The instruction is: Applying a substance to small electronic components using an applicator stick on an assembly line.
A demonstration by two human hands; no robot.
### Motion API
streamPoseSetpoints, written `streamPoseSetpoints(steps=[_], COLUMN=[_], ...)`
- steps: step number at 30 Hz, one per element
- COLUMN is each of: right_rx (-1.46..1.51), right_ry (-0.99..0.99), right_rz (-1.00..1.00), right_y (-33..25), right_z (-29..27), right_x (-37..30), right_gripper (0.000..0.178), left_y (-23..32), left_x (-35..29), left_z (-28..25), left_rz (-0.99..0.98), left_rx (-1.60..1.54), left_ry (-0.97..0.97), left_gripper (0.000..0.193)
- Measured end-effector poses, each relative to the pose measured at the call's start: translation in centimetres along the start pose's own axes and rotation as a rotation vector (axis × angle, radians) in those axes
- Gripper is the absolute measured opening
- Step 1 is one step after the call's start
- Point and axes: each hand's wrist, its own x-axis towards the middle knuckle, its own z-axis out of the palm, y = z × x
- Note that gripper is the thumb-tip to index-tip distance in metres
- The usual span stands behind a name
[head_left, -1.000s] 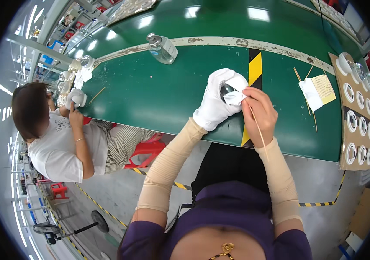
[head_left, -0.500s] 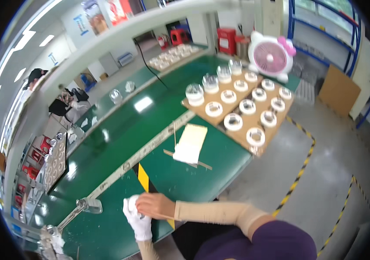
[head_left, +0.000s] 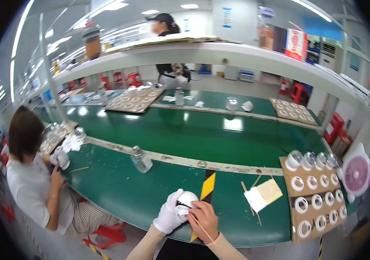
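My left hand (head_left: 169,215), in a white glove, holds a small round white part (head_left: 186,200) with a white cloth over the near edge of the green table (head_left: 120,186). My right hand (head_left: 204,217) is bare and presses against the part from the right, with a thin wooden stick (head_left: 202,227) pinched in its fingers. Both forearms wear beige sleeves.
A clear glass bottle (head_left: 141,159) stands left of my hands. A yellow-black stripe (head_left: 205,190), a pad with sticks (head_left: 263,194) and a cardboard tray of round white parts (head_left: 317,199) lie to the right, beside a pink fan (head_left: 356,174). A seated person (head_left: 33,173) works at left; another stands behind.
The head view swung from looking down, out to the right, then level across the table. Both hands stay together on the white part.
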Motion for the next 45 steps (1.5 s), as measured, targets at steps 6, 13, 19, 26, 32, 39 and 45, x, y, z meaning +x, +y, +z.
streamPoseSetpoints(steps=[6,13,19,26,32,39,45], right_rx=[0.022,0.066,0.063,0.071,0.052,0.040,0.024], right_ry=[-0.047,-0.077,-0.097,-0.126,-0.131,-0.137,-0.137], right_rz=[0.001,0.038,0.037,0.064,0.050,0.035,0.029], right_y=[0.0,0.2,0.2,0.0,0.1,0.2,0.1], right_z=[-0.5,-0.5,0.0,-0.2,-0.1,0.0,-0.1], right_x=[0.0,-0.3,-0.5,-0.9,-0.8,-0.9,-0.8], right_gripper=[0.019,0.020,0.022,0.023,0.022,0.024,0.023], left_y=[0.8,1.1,1.1,1.3,1.3,1.5,1.4], left_x=[-0.1,0.2,0.3,0.2,0.3,0.4,0.4], left_z=[-0.3,-0.6,-1.0,-1.0,-1.1,-1.1,-1.1], left_rz=[-0.039,-0.032,-0.036,-0.045,-0.053,-0.054,-0.062], left_rx=[0.008,0.025,0.015,-0.009,0.004,0.002,0.007], left_ry=[-0.015,-0.046,-0.051,-0.080,-0.093,-0.103,-0.107], left_gripper=[0.083,0.081,0.081,0.086,0.086,0.087,0.087])
